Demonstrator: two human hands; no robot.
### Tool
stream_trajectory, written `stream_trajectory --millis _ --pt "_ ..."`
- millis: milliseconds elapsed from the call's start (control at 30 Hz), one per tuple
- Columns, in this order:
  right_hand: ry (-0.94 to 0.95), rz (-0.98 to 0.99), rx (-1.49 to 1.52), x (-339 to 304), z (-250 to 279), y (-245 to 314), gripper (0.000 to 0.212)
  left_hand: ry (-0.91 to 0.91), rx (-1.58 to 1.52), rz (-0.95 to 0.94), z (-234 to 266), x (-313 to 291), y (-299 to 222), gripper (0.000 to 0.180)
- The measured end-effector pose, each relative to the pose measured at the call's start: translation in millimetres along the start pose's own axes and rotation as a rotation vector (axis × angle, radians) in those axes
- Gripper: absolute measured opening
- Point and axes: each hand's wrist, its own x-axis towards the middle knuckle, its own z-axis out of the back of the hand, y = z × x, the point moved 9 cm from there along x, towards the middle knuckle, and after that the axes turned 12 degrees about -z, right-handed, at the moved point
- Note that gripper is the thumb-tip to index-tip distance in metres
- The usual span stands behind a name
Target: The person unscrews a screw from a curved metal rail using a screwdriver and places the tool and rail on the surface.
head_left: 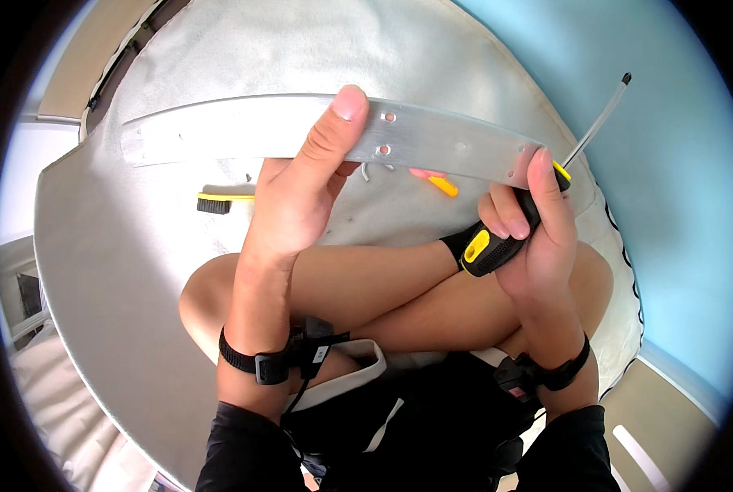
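A long, flat, silvery metal strip point(219, 129) with small holes stretches across in front of me, raised above the white covering. My left hand point(301, 189) grips it near the middle, thumb on top and fingers behind. In my right hand point(543, 238) is a screwdriver point(487, 252) with a black and yellow handle. Its long shaft points up and to the right, ending in a dark tip. The right thumb also rests against the strip's right end. Part of the handle is hidden by my fingers.
A yellow brush with black bristles point(213, 206) lies on the white covering point(399, 49) at left. Beyond my crossed legs point(366, 287) lie an orange-yellow item point(443, 186) and a small bent metal piece point(365, 173). A light-blue wall point(670, 189) rises at right.
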Motion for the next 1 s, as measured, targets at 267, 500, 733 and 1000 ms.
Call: stream_trajectory --millis 267,500,733,1000 --pt "-0.098 -0.014 0.126 4.4 10.0 -4.1 0.026 0.106 0.193 0.033 0.6 -1.7 5.7 0.052" --pt "-0.231 0.075 0.161 6.6 29.2 -3.2 0.02 0.055 -0.199 -0.169 5.9 22.4 -13.9 0.039" --pt "-0.001 0.089 0.281 6.8 15.7 0.8 0.018 0.21 -0.483 -0.142 11.3 24.6 -19.0 0.037" --pt "-0.153 -0.01 0.195 8.5 19.5 -11.8 0.022 -0.184 -0.388 -0.115 31.0 28.2 -11.9 0.03"
